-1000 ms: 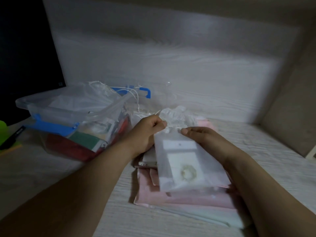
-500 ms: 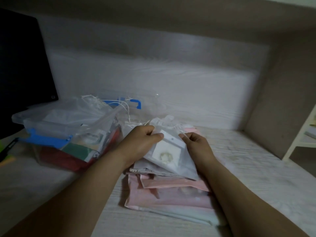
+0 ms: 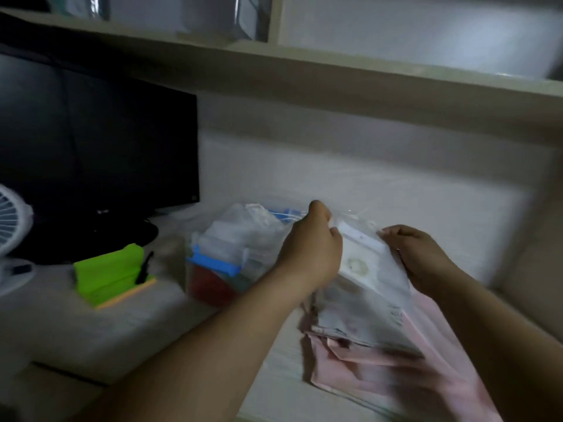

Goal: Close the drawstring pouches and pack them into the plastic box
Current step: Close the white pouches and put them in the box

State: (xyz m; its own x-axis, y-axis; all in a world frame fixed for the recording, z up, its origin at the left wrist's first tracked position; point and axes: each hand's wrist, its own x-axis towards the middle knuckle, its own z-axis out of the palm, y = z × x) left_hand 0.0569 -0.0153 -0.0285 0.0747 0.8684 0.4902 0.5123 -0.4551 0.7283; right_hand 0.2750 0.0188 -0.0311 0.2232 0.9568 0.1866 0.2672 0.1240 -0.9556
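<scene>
A translucent white drawstring pouch [image 3: 364, 263] with a white card and a pale ring inside is held up over a pile of pink and white pouches [image 3: 374, 354] on the desk. My left hand [image 3: 313, 248] grips its top left corner. My right hand [image 3: 417, 254] grips its top right corner. To the left stands the clear plastic box [image 3: 219, 269] with blue latches, holding several pouches and red and green items; a translucent pouch bulges out of its top.
A black monitor [image 3: 100, 153] stands at the back left, with a small white fan [image 3: 9, 226] at the left edge. A green and orange holder [image 3: 109, 275] with a black pen sits left of the box. A shelf [image 3: 304, 71] runs overhead.
Both hands have lifted the pouch off the pile and carried it slightly left toward the box. My head has turned left and up, bringing the monitor, fan and green holder into view.
</scene>
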